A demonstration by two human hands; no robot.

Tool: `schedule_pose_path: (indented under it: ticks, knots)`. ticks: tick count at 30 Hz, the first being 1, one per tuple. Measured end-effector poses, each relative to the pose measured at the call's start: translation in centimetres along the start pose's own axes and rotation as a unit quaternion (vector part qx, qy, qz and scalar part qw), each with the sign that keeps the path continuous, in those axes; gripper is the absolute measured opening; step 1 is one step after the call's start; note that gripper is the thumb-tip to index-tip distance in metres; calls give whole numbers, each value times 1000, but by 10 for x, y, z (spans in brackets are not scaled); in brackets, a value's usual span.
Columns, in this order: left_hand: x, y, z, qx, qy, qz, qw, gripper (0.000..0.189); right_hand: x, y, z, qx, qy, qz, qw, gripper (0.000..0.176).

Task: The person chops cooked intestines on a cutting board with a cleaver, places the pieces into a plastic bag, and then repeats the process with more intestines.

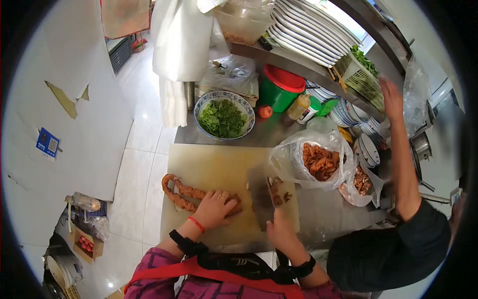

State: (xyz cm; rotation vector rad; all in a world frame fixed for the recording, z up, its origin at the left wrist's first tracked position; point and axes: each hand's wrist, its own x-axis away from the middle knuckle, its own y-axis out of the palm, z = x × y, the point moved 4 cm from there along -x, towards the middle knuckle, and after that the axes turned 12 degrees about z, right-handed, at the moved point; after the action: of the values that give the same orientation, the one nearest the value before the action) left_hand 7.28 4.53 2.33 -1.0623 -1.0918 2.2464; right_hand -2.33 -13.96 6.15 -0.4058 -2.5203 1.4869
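My left hand (215, 205) presses down on a long brown rope-like piece of meat (182, 190), which looks like braised intestine, with fingers curled over its near end. The meat loops out to the left on the cutting board (214, 160). My right hand (283, 231) is closed round the handle of a cleaver (260, 197); its broad blade stands just right of the meat. Cut brown pieces (277, 188) lie on the board beyond the blade. To the right, a plastic-lined container holds many brown pieces (321, 162).
Behind the board are a bowl of chopped greens (224, 118), a green bucket (279, 89), a tomato (265, 111) and bottles. A second bag of pieces (362, 182) sits right. A co-worker's arm (404, 164) reaches toward the shelf basket (359, 74). Stacked white trays (311, 32) fill the shelf.
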Motion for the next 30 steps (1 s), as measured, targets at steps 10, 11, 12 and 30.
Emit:
schedule_pose_path:
  ticks: [10, 11, 12, 30]
  knots:
    - [5, 38, 5, -149, 119, -28, 981, 14, 3, 9, 29, 29, 3, -48, 998, 26]
    - [4, 40, 5, -151, 124, -46, 980, 14, 2, 8, 31, 19, -16, -48, 999, 27]
    - [3, 40, 6, -158, 138, -38, 977, 14, 1, 6, 33, 17, -17, -32, 999, 27]
    - [-20, 82, 50, -145, -125, 42, 981, 46, -1, 5, 48, -26, -25, -14, 999, 21]
